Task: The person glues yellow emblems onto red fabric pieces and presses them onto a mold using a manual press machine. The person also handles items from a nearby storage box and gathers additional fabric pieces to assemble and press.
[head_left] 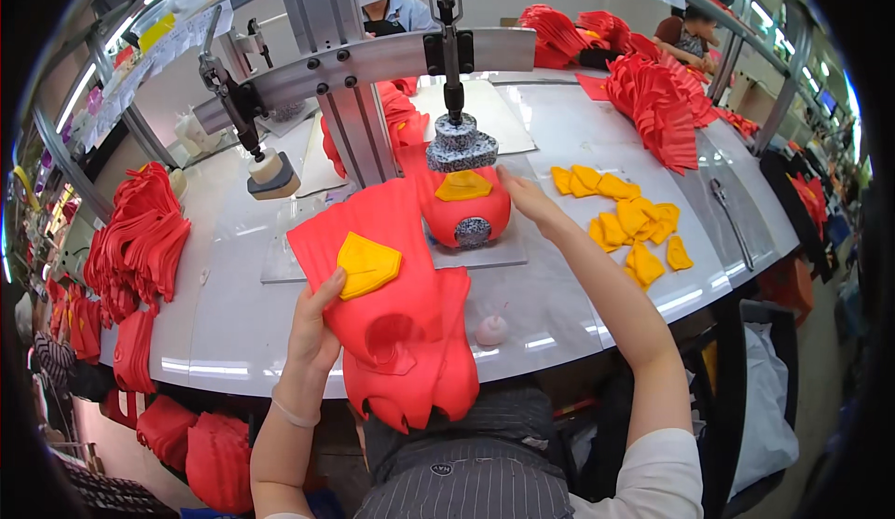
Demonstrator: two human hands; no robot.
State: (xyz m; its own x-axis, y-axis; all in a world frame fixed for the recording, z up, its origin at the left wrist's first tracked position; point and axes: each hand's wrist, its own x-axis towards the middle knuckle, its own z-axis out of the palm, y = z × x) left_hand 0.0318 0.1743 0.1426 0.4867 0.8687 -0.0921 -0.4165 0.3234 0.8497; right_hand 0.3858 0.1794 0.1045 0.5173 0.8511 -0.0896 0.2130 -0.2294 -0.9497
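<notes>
My left hand (320,326) is closed on the edge of a stack of red soft sheet pieces (373,239); the thumb presses beside a yellow cut piece (370,265) lying on top. The stack has rounded cut-outs and hangs over the table's front edge. Behind it, another red piece (487,218) curves over a form, with a speckled grey round patch in its opening and a yellow piece (463,186) on it. A speckled clamp pad (459,144) hangs just above. With fingers stretched out, my right hand (530,200) touches that red piece's right edge.
Several loose yellow pieces (634,221) lie to the right, near a metal wrench-like tool (732,223). A small pinkish bottle (491,331) stands in front. Red stacks (140,239) lie at left and far right. A second clamp pad (272,176) hangs left. Other people sit beyond.
</notes>
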